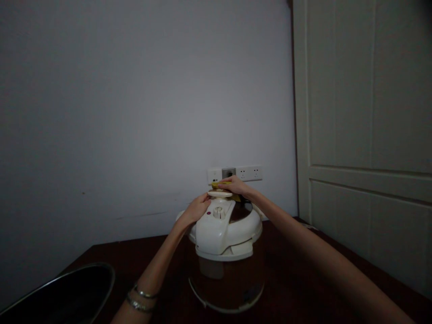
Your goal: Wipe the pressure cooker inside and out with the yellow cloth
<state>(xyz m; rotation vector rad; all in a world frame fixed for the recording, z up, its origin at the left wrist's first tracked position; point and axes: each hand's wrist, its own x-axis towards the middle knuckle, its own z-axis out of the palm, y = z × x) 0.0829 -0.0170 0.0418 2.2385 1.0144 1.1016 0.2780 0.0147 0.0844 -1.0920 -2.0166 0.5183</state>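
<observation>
A cream and dark pressure cooker [225,265] stands on a dark wooden table [297,279]. Its white lid [219,229] is on. My left hand [197,209] rests on the lid's left side, fingers curled against it. My right hand [234,185] is at the far top of the lid, fingers pressed on a yellow cloth [218,183] that lies over the round knob [220,193]. The rest of the cloth is hidden behind the hand.
A dark metal inner pot [64,294] sits at the table's front left corner. A white wall socket strip [241,173] is on the wall just behind the cooker. A pale cabinet door [364,135] fills the right side.
</observation>
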